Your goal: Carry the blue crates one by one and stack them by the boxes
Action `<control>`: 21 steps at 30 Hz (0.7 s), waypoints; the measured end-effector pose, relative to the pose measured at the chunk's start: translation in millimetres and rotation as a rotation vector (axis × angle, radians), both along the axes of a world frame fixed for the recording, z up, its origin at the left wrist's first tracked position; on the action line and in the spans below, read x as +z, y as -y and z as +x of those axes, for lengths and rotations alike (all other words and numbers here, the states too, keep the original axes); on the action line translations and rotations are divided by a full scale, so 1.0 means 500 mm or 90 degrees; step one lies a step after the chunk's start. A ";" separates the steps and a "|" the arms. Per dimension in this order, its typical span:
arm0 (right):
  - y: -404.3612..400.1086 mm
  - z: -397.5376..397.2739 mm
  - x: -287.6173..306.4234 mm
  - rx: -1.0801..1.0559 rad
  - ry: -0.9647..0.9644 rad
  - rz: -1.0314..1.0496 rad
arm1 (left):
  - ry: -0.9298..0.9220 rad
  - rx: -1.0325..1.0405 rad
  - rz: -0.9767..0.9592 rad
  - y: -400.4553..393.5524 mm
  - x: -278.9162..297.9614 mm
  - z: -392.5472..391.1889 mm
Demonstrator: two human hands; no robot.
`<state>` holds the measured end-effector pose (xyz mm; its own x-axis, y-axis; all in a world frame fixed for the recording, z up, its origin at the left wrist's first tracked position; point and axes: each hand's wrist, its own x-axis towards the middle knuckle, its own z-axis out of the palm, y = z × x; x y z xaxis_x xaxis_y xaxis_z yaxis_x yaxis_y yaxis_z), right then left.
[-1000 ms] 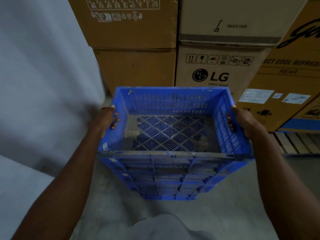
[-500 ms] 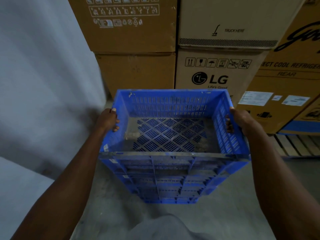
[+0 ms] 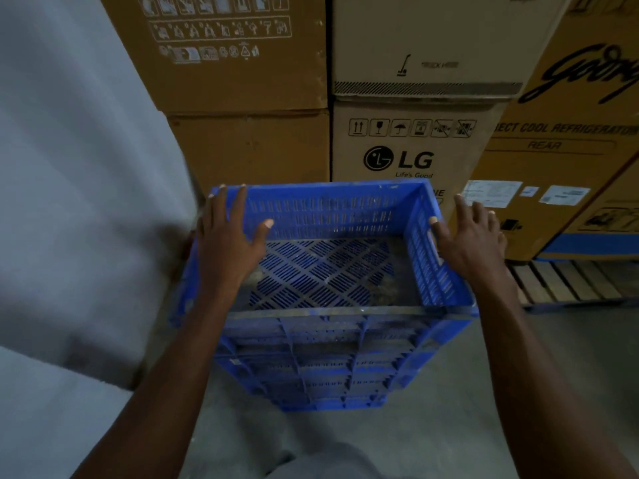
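Now your left hand lies on left rim of top blue crate, fingers straight and spread, thumb inside over left wall. Your right hand at right rim, fingers spread and straight, thumb tip on rim edge; neither hand curls around crate. Top crate sits on stack of blue crates on concrete floor, just before cardboard boxes, LG print facing you. Grey wall at left, wooden pallet at right under boxes.
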<state>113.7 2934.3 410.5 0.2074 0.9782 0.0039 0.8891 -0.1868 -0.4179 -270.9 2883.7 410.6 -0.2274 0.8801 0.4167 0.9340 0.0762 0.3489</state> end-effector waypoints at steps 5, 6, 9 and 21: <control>0.093 0.028 -0.011 -0.035 -0.026 -0.012 | 0.062 -0.136 -0.033 -0.017 0.020 0.128; 0.117 0.035 -0.011 -0.059 -0.039 -0.003 | 0.068 -0.156 -0.036 -0.020 0.020 0.153; 0.195 0.058 -0.018 -0.134 -0.064 0.034 | 0.090 -0.251 -0.046 -0.020 0.025 0.241; 0.757 0.069 -0.078 -0.582 -0.094 0.082 | 0.099 -0.809 -0.065 0.250 -0.007 0.616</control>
